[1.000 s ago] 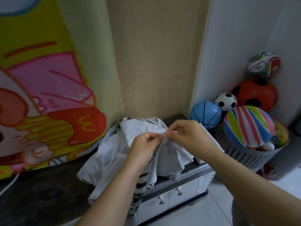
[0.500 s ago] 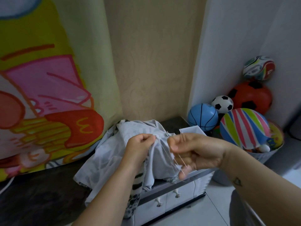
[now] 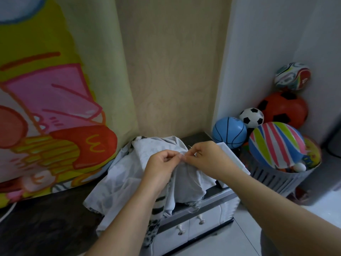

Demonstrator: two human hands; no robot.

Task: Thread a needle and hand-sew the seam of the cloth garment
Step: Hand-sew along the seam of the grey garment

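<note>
- Thumb and forefinger of the right hand [image 3: 206, 158] pinch closed at the fold, seemingly on the needle [image 3: 190, 146], whose tip pokes out.
- Beside it, the left hand [image 3: 162, 163] pinches the cloth garment [image 3: 129, 172].
- Garment lies heaped over the dark cabinet top [image 3: 193, 139].
- Best bet: keep the cloth taut between both pinches, stitches short, each pull gentle.

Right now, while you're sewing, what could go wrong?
1. The right hand pinches what looks like the needle right beside the fingertips of the left hand, which pinches the garment. A slip could prick a finger.
2. The garment hangs over the cabinet edge, so a hard tug might drag it off.
</note>
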